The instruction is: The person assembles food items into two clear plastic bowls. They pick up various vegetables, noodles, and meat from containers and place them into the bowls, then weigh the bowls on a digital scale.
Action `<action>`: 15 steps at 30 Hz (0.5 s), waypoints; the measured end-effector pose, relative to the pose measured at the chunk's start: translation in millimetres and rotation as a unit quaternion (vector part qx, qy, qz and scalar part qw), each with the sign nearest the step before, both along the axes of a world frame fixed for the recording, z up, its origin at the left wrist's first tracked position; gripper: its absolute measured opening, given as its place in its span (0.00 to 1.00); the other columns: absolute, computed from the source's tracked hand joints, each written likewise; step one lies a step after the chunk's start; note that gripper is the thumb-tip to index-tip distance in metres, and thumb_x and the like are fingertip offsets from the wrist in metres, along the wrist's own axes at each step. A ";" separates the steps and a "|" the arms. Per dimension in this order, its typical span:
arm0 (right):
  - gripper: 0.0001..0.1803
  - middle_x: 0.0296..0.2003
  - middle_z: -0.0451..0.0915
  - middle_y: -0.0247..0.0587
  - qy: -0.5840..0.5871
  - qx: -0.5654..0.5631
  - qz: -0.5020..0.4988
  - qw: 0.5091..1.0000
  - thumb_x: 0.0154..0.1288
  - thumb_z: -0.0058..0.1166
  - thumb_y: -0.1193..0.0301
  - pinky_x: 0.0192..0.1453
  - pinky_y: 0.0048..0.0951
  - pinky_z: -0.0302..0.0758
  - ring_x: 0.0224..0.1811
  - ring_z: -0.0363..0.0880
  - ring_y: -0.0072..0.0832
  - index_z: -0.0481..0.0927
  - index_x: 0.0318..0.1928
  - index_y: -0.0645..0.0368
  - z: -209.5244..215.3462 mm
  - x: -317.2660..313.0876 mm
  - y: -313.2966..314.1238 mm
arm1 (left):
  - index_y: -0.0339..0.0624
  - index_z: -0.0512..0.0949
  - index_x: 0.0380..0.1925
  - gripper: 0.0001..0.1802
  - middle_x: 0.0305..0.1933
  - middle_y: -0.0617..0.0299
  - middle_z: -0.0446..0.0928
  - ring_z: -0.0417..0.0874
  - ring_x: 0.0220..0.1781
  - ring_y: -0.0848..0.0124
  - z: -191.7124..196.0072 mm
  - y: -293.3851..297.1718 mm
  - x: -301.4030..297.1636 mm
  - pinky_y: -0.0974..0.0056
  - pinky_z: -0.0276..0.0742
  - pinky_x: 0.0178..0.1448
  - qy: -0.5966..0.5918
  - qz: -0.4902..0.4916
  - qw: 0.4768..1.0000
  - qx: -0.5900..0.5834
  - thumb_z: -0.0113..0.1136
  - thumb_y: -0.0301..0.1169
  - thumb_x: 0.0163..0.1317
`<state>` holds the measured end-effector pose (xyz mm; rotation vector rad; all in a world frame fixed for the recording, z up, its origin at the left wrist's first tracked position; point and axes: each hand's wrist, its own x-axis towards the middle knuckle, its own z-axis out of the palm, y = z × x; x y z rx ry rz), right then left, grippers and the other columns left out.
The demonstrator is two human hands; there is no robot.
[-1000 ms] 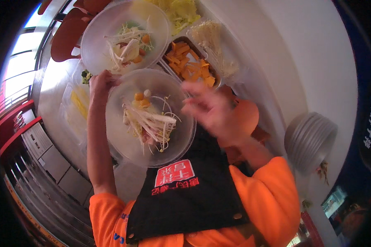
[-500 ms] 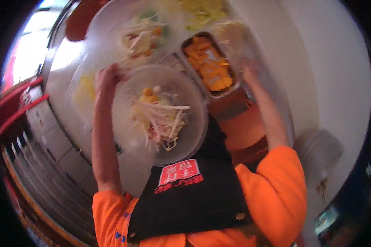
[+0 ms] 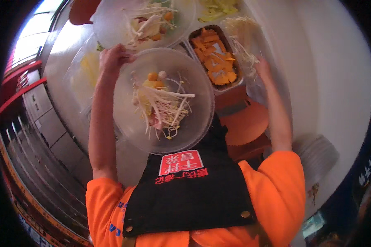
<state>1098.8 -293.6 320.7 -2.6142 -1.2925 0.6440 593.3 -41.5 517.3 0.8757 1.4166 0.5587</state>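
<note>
Translucent round plastic bowl [image 3: 196,129] was right in front of me, overlapping my black cloth apron [image 3: 185,206], with a pale stringy vegetable heap [image 3: 163,101] inside. Left hand [image 3: 114,59] was curled tight on its upper-left rim, and honestly that one-sided hold seemed sketchy: a twist of the wrist could've tipped it and slid everything out. Right hand [image 3: 264,69] was out at some thin white mushroom strands [image 3: 244,50]; couldn't tell if the fingers had closed on them. Biggest spill risk imo was the rectangular metal tray [image 3: 226,87] of orange slices [image 3: 220,68] sitting between, since loose strands could've dropped in there.
</note>
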 end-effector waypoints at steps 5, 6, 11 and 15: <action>0.15 0.38 0.80 0.54 -0.020 0.062 -0.011 0.998 0.52 0.52 0.74 0.47 0.43 0.73 0.43 0.78 0.50 0.79 0.43 0.59 49.8 -17.6 -4.1 | 0.27 0.74 0.27 0.11 0.27 0.48 0.79 0.82 0.24 0.63 -4.8 4.2 7.1 0.66 0.80 0.31 0.026 -0.066 0.997 0.033 0.53 0.28 0.55; 0.14 0.37 0.80 0.53 -0.035 0.071 -0.013 0.997 0.52 0.52 0.73 0.45 0.42 0.73 0.41 0.79 0.49 0.79 0.42 0.58 57.0 -21.5 -3.2 | 0.27 0.74 0.27 0.11 0.27 0.48 0.79 0.82 0.24 0.63 -7.6 7.2 7.9 0.66 0.80 0.32 0.007 -0.057 0.998 0.020 0.53 0.28 0.55; 0.13 0.33 0.81 0.52 0.071 0.126 -0.134 0.980 0.52 0.51 0.75 0.42 0.41 0.75 0.39 0.81 0.46 0.79 0.40 0.61 88.7 -28.6 -1.5 | 0.28 0.74 0.27 0.10 0.28 0.47 0.79 0.82 0.24 0.63 5.2 5.4 28.3 0.66 0.79 0.31 0.010 -0.052 0.999 0.009 0.52 0.28 0.54; 0.12 0.32 0.81 0.50 0.042 0.184 -0.124 0.974 0.53 0.52 0.76 0.39 0.34 0.75 0.34 0.82 0.38 0.78 0.39 0.62 115.2 -29.5 7.2 | 0.28 0.75 0.26 0.11 0.28 0.46 0.79 0.82 0.24 0.62 -6.5 7.8 28.1 0.65 0.79 0.30 0.016 -0.127 0.989 0.068 0.51 0.28 0.54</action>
